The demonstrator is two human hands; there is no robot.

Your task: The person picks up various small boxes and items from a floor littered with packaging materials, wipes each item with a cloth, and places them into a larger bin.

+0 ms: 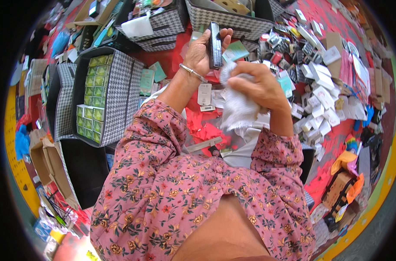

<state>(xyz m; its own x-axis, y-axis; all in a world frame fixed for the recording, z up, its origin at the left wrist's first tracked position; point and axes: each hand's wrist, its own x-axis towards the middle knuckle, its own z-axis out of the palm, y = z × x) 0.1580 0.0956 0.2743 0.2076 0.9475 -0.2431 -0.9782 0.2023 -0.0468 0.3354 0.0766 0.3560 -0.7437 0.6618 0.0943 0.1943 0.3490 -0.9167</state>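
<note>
Well, cloth (240, 108) (white) in right hand (261, 83).

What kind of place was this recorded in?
Probably a stockroom or market stall for small packaged goods: a houndstooth-patterned bin holds rows of green boxes, and small white cartons lie heaped on the right.

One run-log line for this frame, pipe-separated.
left hand: holds slim black box | right hand: holds white cloth | nearby: green boxes in checked bin, piled white boxes
</note>
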